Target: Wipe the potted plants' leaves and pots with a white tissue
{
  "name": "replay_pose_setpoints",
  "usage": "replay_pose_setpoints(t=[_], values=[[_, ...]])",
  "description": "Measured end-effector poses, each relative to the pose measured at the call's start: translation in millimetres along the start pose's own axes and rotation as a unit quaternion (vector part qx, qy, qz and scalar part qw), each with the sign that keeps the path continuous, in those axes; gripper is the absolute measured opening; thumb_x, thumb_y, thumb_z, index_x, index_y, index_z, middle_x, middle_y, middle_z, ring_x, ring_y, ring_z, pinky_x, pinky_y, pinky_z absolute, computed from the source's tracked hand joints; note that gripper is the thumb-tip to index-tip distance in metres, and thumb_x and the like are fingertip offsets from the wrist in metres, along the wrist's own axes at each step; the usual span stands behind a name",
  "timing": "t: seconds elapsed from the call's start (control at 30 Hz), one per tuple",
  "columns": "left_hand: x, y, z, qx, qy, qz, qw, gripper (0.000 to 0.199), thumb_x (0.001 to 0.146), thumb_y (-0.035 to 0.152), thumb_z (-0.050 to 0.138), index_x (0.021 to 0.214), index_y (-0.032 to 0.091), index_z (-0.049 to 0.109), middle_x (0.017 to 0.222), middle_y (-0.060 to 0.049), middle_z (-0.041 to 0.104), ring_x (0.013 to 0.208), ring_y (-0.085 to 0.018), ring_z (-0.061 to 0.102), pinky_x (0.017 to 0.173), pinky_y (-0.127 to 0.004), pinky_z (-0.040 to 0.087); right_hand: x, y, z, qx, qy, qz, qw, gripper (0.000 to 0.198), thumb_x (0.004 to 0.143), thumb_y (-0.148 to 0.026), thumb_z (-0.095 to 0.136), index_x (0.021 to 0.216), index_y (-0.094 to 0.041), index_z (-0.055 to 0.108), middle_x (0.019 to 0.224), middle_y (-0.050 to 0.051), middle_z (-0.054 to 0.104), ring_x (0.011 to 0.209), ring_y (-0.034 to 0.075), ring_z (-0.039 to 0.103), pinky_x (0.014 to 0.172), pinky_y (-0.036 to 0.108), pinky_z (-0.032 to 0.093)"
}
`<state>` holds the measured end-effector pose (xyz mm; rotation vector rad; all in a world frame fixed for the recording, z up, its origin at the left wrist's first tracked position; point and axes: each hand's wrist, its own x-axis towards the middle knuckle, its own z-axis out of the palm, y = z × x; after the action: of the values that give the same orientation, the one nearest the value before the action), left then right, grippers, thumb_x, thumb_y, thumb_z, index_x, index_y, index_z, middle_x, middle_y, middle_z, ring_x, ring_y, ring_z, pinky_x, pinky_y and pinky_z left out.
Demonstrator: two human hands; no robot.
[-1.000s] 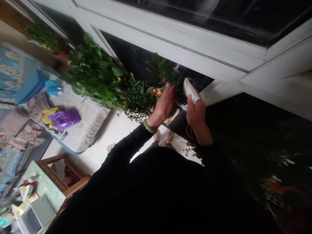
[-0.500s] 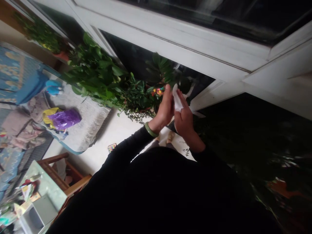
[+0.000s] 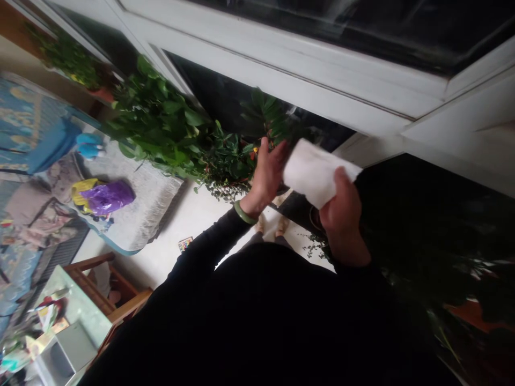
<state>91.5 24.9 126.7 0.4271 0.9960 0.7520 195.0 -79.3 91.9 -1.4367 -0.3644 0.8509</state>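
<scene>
Left of the bushy, broad-leaved green plant [image 3: 161, 123], a shiny purple plastic bag [image 3: 109, 197] lies on a pale fringed cover [image 3: 151, 201]. Right of the plant, the person's left hand [image 3: 269, 174], a green stone-like bangle [image 3: 244, 213] at its wrist, has its fingers spread and grips nothing. Farther right of the plant, just beside that hand, is a thin white rectangular sheet [image 3: 311, 169], paper or cloth; the right hand [image 3: 341, 206] grasps its end farthest from the plant, thumb on top. Seemingly, the sheet is already opened out; how much it has been used, or what remains, cannot be told.
</scene>
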Motion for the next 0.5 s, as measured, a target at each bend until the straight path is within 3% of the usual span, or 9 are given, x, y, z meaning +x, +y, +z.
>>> replay_pose_setpoints(t=[0.07, 0.13, 0.33, 0.5], values=[[3, 4, -3, 0.016, -0.014, 0.023, 1.0, 0.069, 0.119, 0.062, 0.017, 0.144, 0.026, 0.071, 0.152, -0.006, 0.074, 0.169, -0.024, 0.049, 0.137, -0.049, 0.043, 9, 1, -4, 0.023, 0.073, -0.029, 0.997, 0.051, 0.101, -0.068, 0.059, 0.114, -0.023, 0.077, 0.131, 0.013, 0.082, 0.136, 0.03, 0.075, 0.117, 0.049, 0.065], [5, 6, -3, 0.041, -0.021, 0.039, 0.998, 0.07, 0.12, 0.06, 0.012, 0.154, 0.028, 0.064, 0.159, -0.002, 0.071, 0.17, -0.022, 0.046, 0.138, -0.051, 0.039, 19, 6, -3, 0.012, 0.094, -0.052, 0.994, 0.049, 0.102, -0.067, 0.056, 0.116, -0.025, 0.076, 0.136, 0.014, 0.08, 0.137, 0.03, 0.074, 0.119, 0.049, 0.063], [4, 3, 5, 0.076, -0.058, 0.069, 0.993, 0.074, 0.12, 0.057, 0.018, 0.164, 0.01, 0.055, 0.18, -0.014, 0.051, 0.173, -0.024, 0.041, 0.145, -0.038, 0.026, 39, 36, 17, -0.132, 0.009, -0.093, 0.987, 0.072, 0.102, -0.083, 0.052, 0.109, -0.016, 0.076, 0.108, 0.016, 0.08, 0.129, 0.034, 0.072, 0.122, 0.057, 0.058], [5, -6, 3, 0.088, -0.064, 0.108, 0.988, 0.061, 0.121, 0.052, 0.026, 0.148, 0.02, 0.071, 0.178, -0.005, 0.056, 0.174, -0.02, 0.039, 0.148, -0.035, 0.021, 39, 52, 31, -0.131, -0.041, -0.106, 0.985, 0.077, 0.103, -0.086, 0.048, 0.112, -0.016, 0.079, 0.117, 0.017, 0.08, 0.135, 0.035, 0.071, 0.122, 0.057, 0.059]])
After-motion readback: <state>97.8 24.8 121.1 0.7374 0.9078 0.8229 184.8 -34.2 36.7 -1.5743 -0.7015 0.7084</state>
